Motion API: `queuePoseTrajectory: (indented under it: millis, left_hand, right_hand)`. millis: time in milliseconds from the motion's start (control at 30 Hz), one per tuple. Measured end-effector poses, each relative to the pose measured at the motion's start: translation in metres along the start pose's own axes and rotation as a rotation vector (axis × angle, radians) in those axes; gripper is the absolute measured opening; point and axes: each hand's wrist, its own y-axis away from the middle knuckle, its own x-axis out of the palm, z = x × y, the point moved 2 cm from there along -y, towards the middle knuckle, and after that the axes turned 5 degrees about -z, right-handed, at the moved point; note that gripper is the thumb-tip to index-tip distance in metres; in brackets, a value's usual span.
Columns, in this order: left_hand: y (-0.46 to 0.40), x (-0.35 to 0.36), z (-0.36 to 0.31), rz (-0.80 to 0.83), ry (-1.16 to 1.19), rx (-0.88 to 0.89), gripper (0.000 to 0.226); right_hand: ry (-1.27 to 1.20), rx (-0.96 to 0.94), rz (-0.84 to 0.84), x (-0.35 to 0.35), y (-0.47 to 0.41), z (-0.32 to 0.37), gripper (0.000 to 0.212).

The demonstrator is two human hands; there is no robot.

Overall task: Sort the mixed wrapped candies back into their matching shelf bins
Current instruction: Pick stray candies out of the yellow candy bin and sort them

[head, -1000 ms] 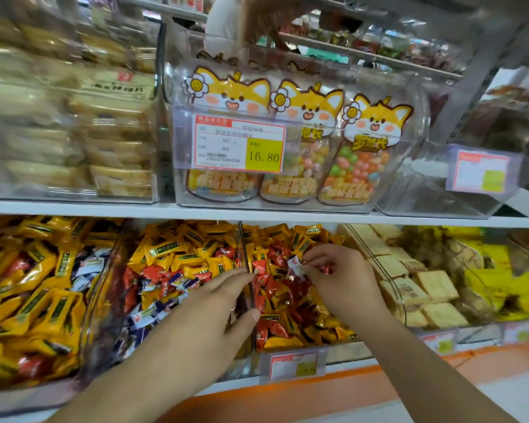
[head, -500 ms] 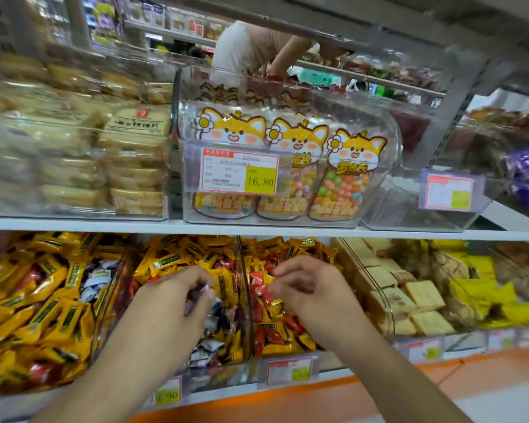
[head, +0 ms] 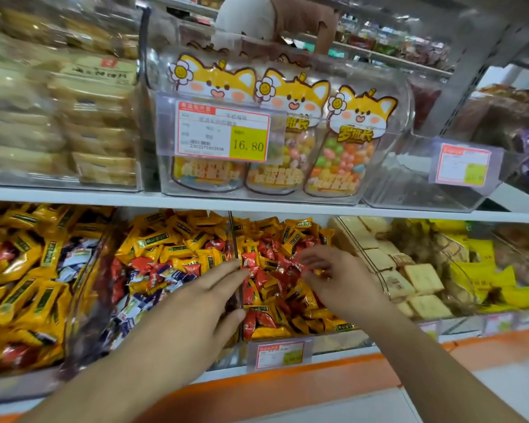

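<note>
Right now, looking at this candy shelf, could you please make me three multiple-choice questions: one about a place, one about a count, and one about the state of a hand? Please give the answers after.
1. Where is the right hand?
A. Over the bin of mostly red candies
B. On the upper shelf
C. In the biscuit bin

2. How many fox-face candy pouches stand at the front of the clear upper bin?
A. One
B. Three
C. Five

3. How do the left hand's fingers lie?
A. Curled in a fist
B. Stretched out, nearly straight
C. Wrapped round a pouch

Answers:
1. A, the right hand is spread above the red wrappers, right of the clear divider.
2. B, three fox faces stand side by side.
3. B, the fingers reach straight toward the divider; I see nothing gripped.
</note>
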Motion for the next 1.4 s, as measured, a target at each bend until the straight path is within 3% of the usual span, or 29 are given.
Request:
queuePoseTrajectory:
  millis: [100, 167, 433, 767, 867, 967, 1067, 1167, 1400]
  left_hand:
    - [-0.003, 0.002, 0.003, -0.025, 0.019, 0.010, 0.061]
    - [-0.004, 0.003, 0.004, -0.030, 0.027, 0.015, 0.060]
    - [-0.002, 0.005, 0.009, -0.045, 0.022, 0.044, 0.060]
    - [0.000, 0.003, 0.002, 0.031, -0.013, -0.037, 0.062]
    - [0.001, 0.004, 0.002, 0.019, -0.007, -0.025, 0.062]
    - [0.000, 0.004, 0.003, 0.004, 0.012, -0.007, 0.062]
    - [0.000, 0.005, 0.004, 0.009, 0.013, -0.014, 0.062]
    - [-0.001, 0.004, 0.003, 0.029, 0.011, -0.028, 0.062]
    - [0.001, 0.003, 0.003, 0.041, -0.006, -0.035, 0.062]
  right_hand:
    - [0.173, -0.132, 0.180, 0.019, -0.003, -0.001, 0.036]
    - [0.306, -0.181, 0.179, 0.028, -0.008, -0.007, 0.040]
    - [0.306, -0.046, -0.036, 0.015, -0.020, -0.024, 0.009]
    - [0.329, -0.025, -0.331, -0.004, -0.021, -0.025, 0.008]
    - [0.391, -0.061, -0.301, -0.001, -0.022, -0.023, 0.027]
    - [0.362, -0.201, -0.291, 0.002, -0.019, -0.009, 0.028]
    - [0.205, -0.223, -0.041, 0.013, -0.010, 0.009, 0.022]
    - [0.285, -0.173, 0.219, 0.029, -0.005, 0.004, 0.017]
    - [0.392, -0.011, 0.184, 0.018, -0.013, -0.018, 0.033]
